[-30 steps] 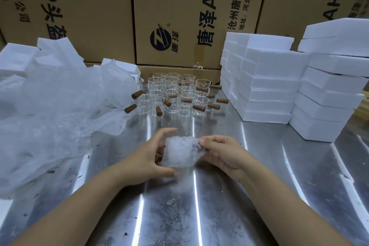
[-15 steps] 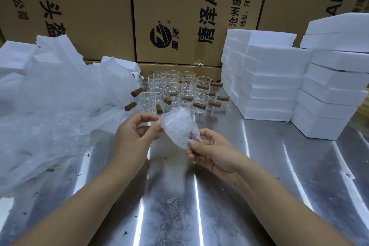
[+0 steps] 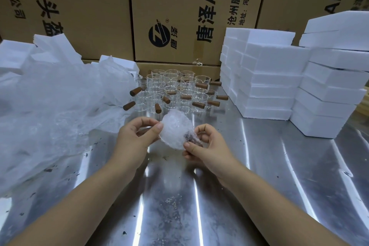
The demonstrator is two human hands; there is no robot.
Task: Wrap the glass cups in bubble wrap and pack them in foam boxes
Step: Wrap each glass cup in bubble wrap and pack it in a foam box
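Where you stand at the counter (image 3: pixel 279 166), brown cardboard cartons (image 3: pixel 99 16) printed with large dark lettering wall off the whole far side. The counter is bright sheet metal, streaked with long reflections and dotted with dark specks and scuffs.

On your left, a loose heap of bubble wrap (image 3: pixel 50 106) sprawls over the metal, cloudy, crumpled and translucent, with white foam pieces (image 3: pixel 14 54) behind it. On your right, two stacks of foam boxes (image 3: pixel 269 78) rise from the surface, flat white slabs with matte, faintly grainy faces and square edges; the nearer stack (image 3: pixel 329 96) stands just beside the farther one.

Between heap and stacks, at the foot of the cartons, the glass cups (image 3: pixel 169 90) stand upright in a tight cluster. They are clear, thin-walled cylinders with small pouring lips, and short brown wooden handles (image 3: pixel 198 104) stick out sideways.

Just in front of that cluster, you hold the wrapped cup (image 3: pixel 175 132), a rounded, frosty-looking bundle. Your left hand (image 3: pixel 133 138) has its grip pinched on the bundle's left edge, thumb against forefinger. Your right hand (image 3: pixel 209 146) has its grip closed on the lower right corner, where a dark brown shape shows through the film. Whether the bundle touches the metal, you cannot tell from here.
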